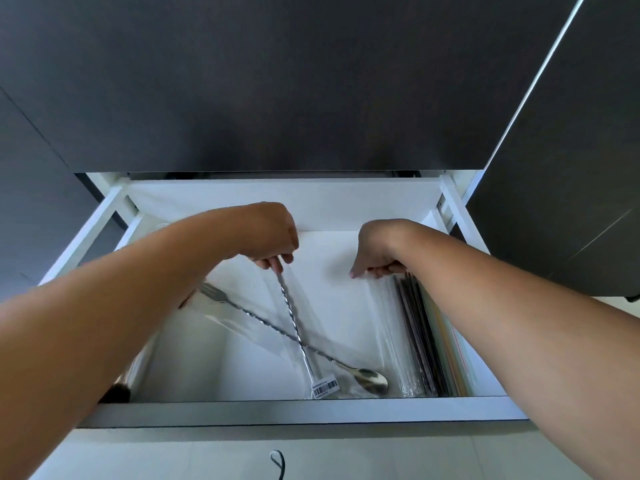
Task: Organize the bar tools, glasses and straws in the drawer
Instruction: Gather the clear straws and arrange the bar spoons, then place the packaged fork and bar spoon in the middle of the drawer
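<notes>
The left hand (273,237) is closed in a pinch on the far end of a twisted bar spoon (290,311). The spoon is kept inside its clear sleeve (320,370), and its near end, marked by a barcode label (325,388), is down by the drawer front. A grip at the tip seems to be chosen so that the long stem can be swung like a lever. This is needed because the stem is crossed over a second spoon (372,380), which lies diagonally with its fork end (211,291) toward the left.

The right hand (377,256) is curled over the far ends of the straws (415,334), with the thumb stretched out to the left. The bagged bundles are lined up lengthwise against the right wall, and the hold is probably meant to keep them squared there and out of the spoons' space.

Everything is contained in the open white drawer (277,412). A shiny metal thing (135,370) is partly hidden under the left forearm and cannot be identified. The straws look sorted, while the spoons are not yet laid parallel.
</notes>
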A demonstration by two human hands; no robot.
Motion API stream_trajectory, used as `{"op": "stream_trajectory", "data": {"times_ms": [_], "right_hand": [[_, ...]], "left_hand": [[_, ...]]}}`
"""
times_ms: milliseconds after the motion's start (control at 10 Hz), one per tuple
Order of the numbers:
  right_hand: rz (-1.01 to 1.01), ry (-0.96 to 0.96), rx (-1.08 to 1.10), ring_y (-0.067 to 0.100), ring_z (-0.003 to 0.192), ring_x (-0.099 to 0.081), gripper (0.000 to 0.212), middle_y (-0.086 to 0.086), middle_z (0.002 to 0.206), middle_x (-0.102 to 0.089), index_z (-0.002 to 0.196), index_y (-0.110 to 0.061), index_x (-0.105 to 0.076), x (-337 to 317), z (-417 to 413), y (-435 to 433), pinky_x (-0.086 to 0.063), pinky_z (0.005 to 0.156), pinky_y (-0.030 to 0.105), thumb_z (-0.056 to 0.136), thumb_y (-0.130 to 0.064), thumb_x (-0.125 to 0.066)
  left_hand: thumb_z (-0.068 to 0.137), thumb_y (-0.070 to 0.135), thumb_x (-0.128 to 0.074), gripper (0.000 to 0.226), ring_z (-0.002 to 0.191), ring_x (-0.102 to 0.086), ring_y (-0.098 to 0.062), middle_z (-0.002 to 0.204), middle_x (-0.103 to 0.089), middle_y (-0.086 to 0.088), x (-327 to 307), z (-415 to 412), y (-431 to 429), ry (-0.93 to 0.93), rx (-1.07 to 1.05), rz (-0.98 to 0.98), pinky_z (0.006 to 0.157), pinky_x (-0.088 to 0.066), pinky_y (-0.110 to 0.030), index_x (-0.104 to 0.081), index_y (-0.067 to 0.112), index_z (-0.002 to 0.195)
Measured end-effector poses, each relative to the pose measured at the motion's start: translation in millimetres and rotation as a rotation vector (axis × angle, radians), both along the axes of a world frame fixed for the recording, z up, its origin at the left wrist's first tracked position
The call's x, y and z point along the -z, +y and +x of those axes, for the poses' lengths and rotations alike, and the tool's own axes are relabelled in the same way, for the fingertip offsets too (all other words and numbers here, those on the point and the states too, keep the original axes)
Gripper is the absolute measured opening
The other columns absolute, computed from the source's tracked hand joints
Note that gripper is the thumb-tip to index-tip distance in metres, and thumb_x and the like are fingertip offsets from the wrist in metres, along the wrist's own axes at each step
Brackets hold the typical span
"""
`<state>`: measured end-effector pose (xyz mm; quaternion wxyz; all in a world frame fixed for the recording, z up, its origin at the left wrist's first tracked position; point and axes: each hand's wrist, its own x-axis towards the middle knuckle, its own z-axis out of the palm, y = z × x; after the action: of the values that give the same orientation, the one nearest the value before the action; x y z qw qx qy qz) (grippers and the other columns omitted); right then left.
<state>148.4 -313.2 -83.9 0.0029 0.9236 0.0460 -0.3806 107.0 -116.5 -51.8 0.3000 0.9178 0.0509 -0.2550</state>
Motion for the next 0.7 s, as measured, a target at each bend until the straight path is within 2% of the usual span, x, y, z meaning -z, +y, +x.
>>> {"op": "stream_trajectory", "data": {"times_ms": [100,200,300,400,500,600,700], "right_hand": [[0.050,-0.138,-0.058,0.019,0.041,-0.046,0.032,0.004,0.060,-0.057,0.069,-0.011,-0.061,-3,-1,2,-0.038,0.048,0.023,0.091,-0.029,-0.076],[0.243,-0.106,0.029,0.019,0.046,-0.058,0.027,0.008,0.067,-0.067,0.077,-0.005,-0.065,-2,-13,20,-0.047,0.047,0.023,0.091,-0.024,-0.078],[0.432,-0.030,0.122,0.023,0.049,-0.069,0.039,0.015,0.071,-0.075,0.082,0.003,-0.066,1,-30,44,-0.060,0.053,0.030,0.091,-0.033,-0.078],[0.352,-0.091,-0.089,0.026,0.046,-0.070,0.055,0.011,0.058,-0.071,0.067,-0.012,-0.055,9,-60,84,-0.061,0.057,0.031,0.081,-0.060,-0.079],[0.215,-0.224,-0.256,0.019,0.042,-0.058,0.053,-0.001,0.051,-0.059,0.063,-0.020,-0.045,19,-69,100,-0.047,0.050,0.022,0.076,-0.057,-0.080],[0.128,-0.188,-0.197,0.015,0.041,-0.053,0.031,-0.005,0.039,-0.054,0.066,-0.017,-0.054,26,-64,106,-0.040,0.049,0.019,0.082,-0.033,-0.075],[0.148,-0.046,-0.126,0.016,0.038,-0.052,0.030,-0.002,0.039,-0.055,0.067,-0.016,-0.057,25,-60,104,-0.043,0.049,0.018,0.087,-0.030,-0.073]], "left_hand": [[0.100,0.006,-0.050,0.020,0.075,-0.078,-0.017,0.094,-0.079,0.000,0,-10,24,-0.087,0.027,0.182,0.058,-0.054,-0.024,-0.069,0.012,0.103],[0.102,0.007,-0.048,0.022,0.082,-0.078,-0.023,0.096,-0.079,-0.005,8,-15,50,-0.078,-0.071,0.192,0.069,-0.058,-0.032,-0.070,0.008,0.106],[0.104,0.010,-0.049,0.023,0.079,-0.075,-0.025,0.095,-0.078,-0.010,5,-6,61,-0.044,-0.156,0.172,0.071,-0.058,-0.033,-0.071,0.003,0.106],[0.103,0.019,-0.055,0.025,0.074,-0.074,-0.023,0.090,-0.078,-0.011,-5,3,74,-0.145,-0.175,0.237,0.069,-0.060,-0.033,-0.074,0.004,0.104],[0.100,0.021,-0.057,0.025,0.081,-0.077,-0.025,0.094,-0.079,-0.011,-4,8,79,-0.226,-0.156,0.257,0.075,-0.064,-0.039,-0.075,0.006,0.103],[0.096,0.017,-0.058,0.021,0.079,-0.078,-0.024,0.089,-0.079,-0.008,4,11,84,-0.215,-0.132,0.358,0.070,-0.064,-0.035,-0.076,0.007,0.100],[0.098,0.018,-0.059,0.018,0.062,-0.073,-0.019,0.078,-0.076,-0.005,11,21,81,-0.134,-0.114,0.402,0.061,-0.060,-0.026,-0.073,0.006,0.100]]}}
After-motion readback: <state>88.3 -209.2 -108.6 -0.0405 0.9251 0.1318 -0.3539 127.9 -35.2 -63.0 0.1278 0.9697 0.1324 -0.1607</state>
